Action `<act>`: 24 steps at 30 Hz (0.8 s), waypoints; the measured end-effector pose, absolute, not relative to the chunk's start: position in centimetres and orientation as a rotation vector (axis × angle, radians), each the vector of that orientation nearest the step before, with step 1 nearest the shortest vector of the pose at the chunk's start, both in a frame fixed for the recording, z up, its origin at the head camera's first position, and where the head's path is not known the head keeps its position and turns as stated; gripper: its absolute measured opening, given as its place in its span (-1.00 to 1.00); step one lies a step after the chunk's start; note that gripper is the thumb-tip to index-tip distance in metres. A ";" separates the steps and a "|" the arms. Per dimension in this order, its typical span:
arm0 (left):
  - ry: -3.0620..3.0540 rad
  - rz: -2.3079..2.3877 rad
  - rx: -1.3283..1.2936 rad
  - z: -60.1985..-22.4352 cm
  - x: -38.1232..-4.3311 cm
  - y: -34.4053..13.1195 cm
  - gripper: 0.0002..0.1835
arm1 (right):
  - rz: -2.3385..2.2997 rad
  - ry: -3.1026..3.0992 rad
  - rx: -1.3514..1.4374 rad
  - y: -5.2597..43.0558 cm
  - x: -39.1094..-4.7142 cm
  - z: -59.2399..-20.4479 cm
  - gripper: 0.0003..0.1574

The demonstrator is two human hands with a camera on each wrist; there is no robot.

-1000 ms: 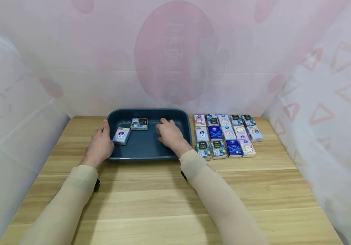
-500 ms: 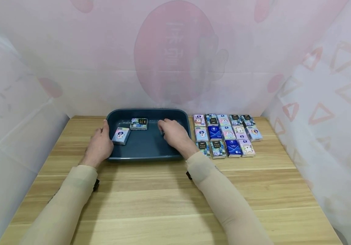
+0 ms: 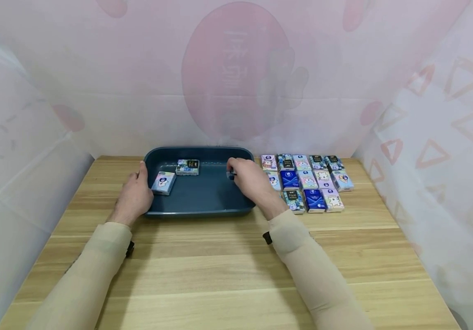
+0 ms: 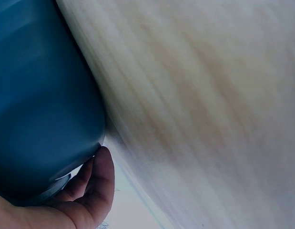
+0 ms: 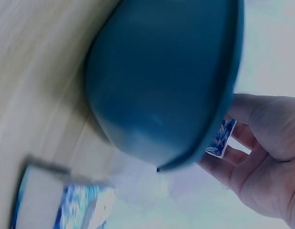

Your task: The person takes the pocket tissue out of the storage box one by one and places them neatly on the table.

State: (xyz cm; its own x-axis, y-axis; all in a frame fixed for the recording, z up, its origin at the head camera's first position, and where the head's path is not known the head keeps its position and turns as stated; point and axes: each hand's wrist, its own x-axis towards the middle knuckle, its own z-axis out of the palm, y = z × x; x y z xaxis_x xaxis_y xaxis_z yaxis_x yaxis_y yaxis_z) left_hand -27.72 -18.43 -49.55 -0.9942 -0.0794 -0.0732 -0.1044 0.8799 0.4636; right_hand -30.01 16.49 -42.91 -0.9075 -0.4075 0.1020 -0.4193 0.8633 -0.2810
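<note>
A dark teal plastic tray (image 3: 195,201) stands on the wooden table against the back curtain. My left hand (image 3: 134,196) grips its left end; in the left wrist view, curled fingers (image 4: 102,183) lie along the tray's outer side. Inside the tray are two tissue packs: a light blue cartoon one (image 3: 163,183) and a dark floral one (image 3: 188,167). Over the tray's right end, my right hand (image 3: 250,178) pinches a small blue floral tissue pack (image 5: 221,139). Most of that pack is hidden by the hand and the rim.
To the right of the tray, several tissue packs lie in rows: floral ones (image 3: 294,201), plain dark blue ones (image 3: 315,200) and pastel cartoon ones (image 3: 333,200). My right forearm and hand cover some of the row nearest the tray. A printed curtain (image 3: 137,114) closes off the back.
My right hand has risen from the middle of the tray and shifted right to its right end, with the floral tissue pack in its fingers. The left hand and the tray have stayed put.
</note>
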 end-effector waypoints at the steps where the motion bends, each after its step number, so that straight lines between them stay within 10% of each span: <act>1: 2.995 0.744 -0.145 -49.6 -27.7 -18.4 -0.05 | 0.471 -2.990 0.662 16.9 -29.9 -42.8 -0.65; 24: 3.004 0.749 -0.116 -49.4 -27.6 -18.5 -0.04 | 0.539 -2.903 0.562 24.6 -27.8 -39.9 -0.65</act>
